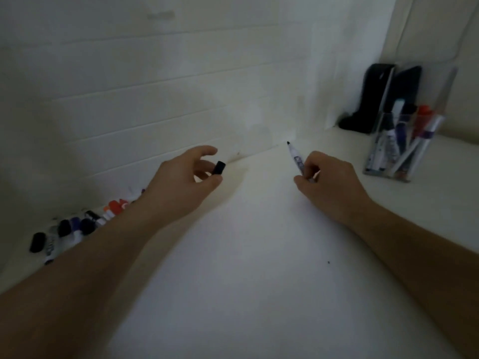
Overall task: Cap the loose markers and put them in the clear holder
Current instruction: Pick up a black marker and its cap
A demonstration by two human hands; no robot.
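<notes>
So, head view, dim light. White counter [254, 268] runs back to a white wall [160, 81] with horizontal grooves; a second wall panel meets it at the corner behind the clear holder [404, 141].

Landmark = holder, far right on the counter, near the corner. It already has several markers standing tilted inside: one red-capped, one purple-banded, others dark. Colours are hard to sort through the plastic. Two dark upright objects [381, 97] stand just behind it against the wall; cannot tell what they are.

Right hand [324, 180], left of the holder and apart from it, pinches an uncapped marker [295, 156] low on the barrel. Black tip points up and away toward the wall. Lower end of the barrel is hidden in the fingers.

Left hand [186, 177], further left of the holder, pinches a black cap [219, 168] between thumb and fingers. Cap and marker tip are well apart, not mated.

Loose markers [75, 226] lie in a row along the wall foot, far left of the holder: black, purple, orange-red caps visible. Left forearm covers part of the row, so no count. Blurred; cannot tell which ones are capped.

Small dark speck [328, 262] on the counter, below the right forearm.
</notes>
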